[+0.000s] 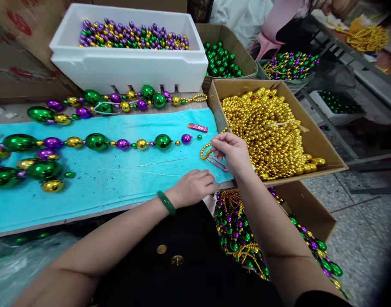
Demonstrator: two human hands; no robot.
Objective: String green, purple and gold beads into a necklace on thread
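My right hand pinches a short looped strand of small gold beads at the right end of the blue towel. Beneath its fingers lies a pink-handled tool, partly covered. My left hand, with a green bangle on the wrist, is closed low over the towel; what its fingers hold, if anything, is hidden. A long thin needle and a pale thread lie to its left. Behind them a row of large green, purple and gold beads stretches leftward, ending near a small green bead.
A small pink packet rests on the towel. Finished-looking bead strands lie behind. A white foam box of mixed beads stands at the back. To the right are a carton of gold beads and, lower, a carton with bead necklaces.
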